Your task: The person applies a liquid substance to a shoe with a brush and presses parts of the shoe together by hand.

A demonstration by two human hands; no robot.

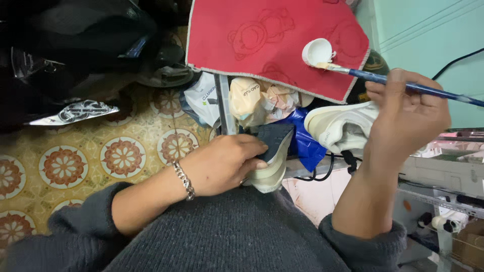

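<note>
1. Head view, progress: the right hand (408,113) was closed around a blue-handled paintbrush (403,84), whose pale, loaded bristles rested at the rim of a small white cap (316,51) of paint; this read as a reload stroke, so the painting was judged to be under way and not finished; how much of the sole was already coated could not be told.

2. Head view, the work piece: the left hand (224,163) gripped a shoe (272,158) at the person's lap, fingers wrapped over its dark upper, the cream sole turned outward; a second, pale sneaker (340,126) lay just behind the right hand, near the brush, apparently waiting or set aside.

3. Head view, materials: the cap sat on a red cloth (262,40), a soft towel-like piece with a grey stitched edge and faint bear outlines; the shoe's sole looked rubbery, ribbed and smooth, the upper matte like suede or felt; the sneaker looked like smooth synthetic leather.

4. Head view, surroundings: crumpled plastic bags (252,98) and a glossy blue bag (305,143) lay below the cloth; a metal chain bracelet (184,179) circled the left wrist; the floor (65,166) was glazed tile with round floral patterns; the sweater (227,231) was a grey knit.
</note>
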